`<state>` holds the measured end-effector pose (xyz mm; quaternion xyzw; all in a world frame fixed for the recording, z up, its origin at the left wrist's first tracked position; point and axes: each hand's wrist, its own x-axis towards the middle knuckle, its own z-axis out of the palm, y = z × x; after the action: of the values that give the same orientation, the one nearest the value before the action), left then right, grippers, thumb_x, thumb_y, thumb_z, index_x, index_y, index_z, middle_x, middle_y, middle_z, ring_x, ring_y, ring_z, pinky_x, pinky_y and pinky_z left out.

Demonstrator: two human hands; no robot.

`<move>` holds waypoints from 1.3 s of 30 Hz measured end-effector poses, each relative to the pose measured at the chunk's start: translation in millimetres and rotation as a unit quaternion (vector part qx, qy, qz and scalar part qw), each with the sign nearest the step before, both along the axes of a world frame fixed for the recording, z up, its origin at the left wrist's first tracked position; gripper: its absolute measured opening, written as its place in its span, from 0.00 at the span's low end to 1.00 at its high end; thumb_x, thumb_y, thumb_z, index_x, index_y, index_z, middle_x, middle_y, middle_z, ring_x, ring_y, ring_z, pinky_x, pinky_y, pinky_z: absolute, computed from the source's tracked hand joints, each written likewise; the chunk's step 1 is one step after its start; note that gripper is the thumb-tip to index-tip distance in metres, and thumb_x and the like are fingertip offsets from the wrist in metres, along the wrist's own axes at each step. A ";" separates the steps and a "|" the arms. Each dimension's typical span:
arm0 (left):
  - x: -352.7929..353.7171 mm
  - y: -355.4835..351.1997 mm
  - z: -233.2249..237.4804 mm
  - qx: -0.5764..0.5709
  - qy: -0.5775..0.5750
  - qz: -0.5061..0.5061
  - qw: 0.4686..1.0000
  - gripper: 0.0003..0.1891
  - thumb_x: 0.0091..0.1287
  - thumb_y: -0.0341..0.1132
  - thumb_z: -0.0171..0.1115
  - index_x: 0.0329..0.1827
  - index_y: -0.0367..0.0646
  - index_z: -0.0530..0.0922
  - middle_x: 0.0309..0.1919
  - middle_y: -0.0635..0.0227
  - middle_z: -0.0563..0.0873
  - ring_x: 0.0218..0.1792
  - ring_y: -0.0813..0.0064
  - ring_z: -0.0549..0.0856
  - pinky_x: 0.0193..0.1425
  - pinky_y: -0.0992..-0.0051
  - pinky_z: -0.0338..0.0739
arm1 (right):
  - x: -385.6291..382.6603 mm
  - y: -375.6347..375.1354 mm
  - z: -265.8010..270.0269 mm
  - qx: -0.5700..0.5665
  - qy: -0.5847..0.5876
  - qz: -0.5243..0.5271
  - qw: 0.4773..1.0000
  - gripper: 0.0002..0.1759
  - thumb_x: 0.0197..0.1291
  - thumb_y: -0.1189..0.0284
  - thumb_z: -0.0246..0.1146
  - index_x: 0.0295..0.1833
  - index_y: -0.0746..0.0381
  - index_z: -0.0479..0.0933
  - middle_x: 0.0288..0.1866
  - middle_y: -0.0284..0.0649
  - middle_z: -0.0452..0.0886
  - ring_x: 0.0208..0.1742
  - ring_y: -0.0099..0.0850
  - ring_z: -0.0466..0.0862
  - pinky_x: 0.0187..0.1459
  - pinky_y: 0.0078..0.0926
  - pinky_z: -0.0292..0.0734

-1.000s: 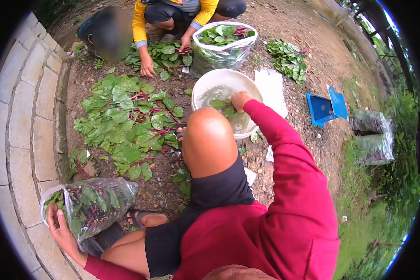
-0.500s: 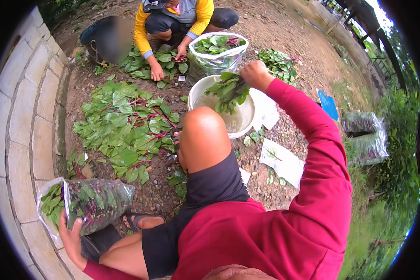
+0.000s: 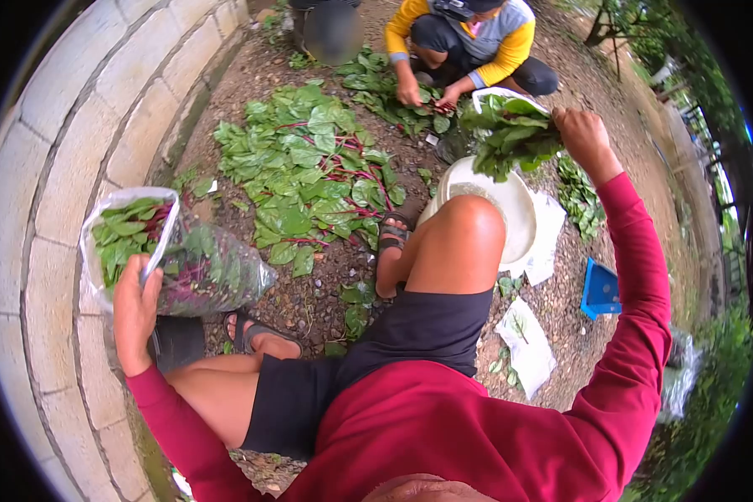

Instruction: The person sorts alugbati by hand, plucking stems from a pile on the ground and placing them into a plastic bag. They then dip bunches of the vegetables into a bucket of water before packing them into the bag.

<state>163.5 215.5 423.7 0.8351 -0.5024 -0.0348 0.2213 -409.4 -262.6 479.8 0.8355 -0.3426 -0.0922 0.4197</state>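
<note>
My right hand (image 3: pixel 585 138) is closed around a bunch of leafy greens (image 3: pixel 513 144), held up above a white bucket of water (image 3: pixel 525 222). The bunch hangs leaf-side toward the left and partly covers a co-worker's bag. At the left, my left hand (image 3: pixel 136 305) grips the rim of a clear plastic bag (image 3: pixel 226 276). This bag lies tilted on its side, its mouth toward the wall, with red-stemmed greens inside. Between my hands, a wide pile of red-stemmed greens (image 3: pixel 309 180) is spread over the ground.
A co-worker (image 3: pixel 468 46) squats at the top, both hands on more greens (image 3: pixel 385 92). A block wall (image 3: pixel 67 159) curves along the left. White sheets (image 3: pixel 527 347) and a blue object (image 3: pixel 601 289) lie at the right. A dark bucket (image 3: pixel 330 33) stands at the back.
The view has turned, shifting the scene rightward. My right hand has raised the greens from the bucket. My left hand now grips the bag's rim, and the bag's mouth is lifted and wider.
</note>
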 end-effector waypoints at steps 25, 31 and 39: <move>-17.2 7.6 13.5 -0.022 0.146 0.042 0.988 0.10 0.72 0.32 0.64 0.48 0.33 0.84 0.30 0.61 0.85 0.32 0.77 0.81 0.41 0.74 0.76 | 316.9 10.0 -127.5 0.156 -0.207 0.187 0.948 0.06 0.67 0.71 0.57 0.45 0.60 0.77 0.30 0.44 0.85 0.31 0.43 0.89 0.29 0.42 0.83; -22.5 5.7 16.4 -0.015 0.145 0.059 0.988 0.11 0.70 0.32 0.66 0.49 0.33 0.84 0.32 0.59 0.86 0.33 0.76 0.82 0.42 0.73 0.77 | 317.6 9.0 -130.0 0.147 -0.207 0.200 0.947 0.04 0.65 0.72 0.58 0.42 0.60 0.75 0.31 0.44 0.85 0.31 0.43 0.89 0.30 0.41 0.84; -21.2 9.5 14.2 -0.029 0.141 0.062 0.988 0.14 0.70 0.35 0.68 0.52 0.34 0.85 0.36 0.59 0.89 0.37 0.76 0.85 0.46 0.73 0.79 | 319.1 6.2 -141.0 0.153 -0.200 0.200 0.947 0.04 0.66 0.72 0.57 0.43 0.61 0.75 0.31 0.44 0.85 0.32 0.43 0.89 0.30 0.40 0.84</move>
<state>142.3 225.1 437.9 0.8445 -0.4145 -0.1244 0.3155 -90.4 -256.4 338.7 0.9422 -0.2272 0.1117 0.2196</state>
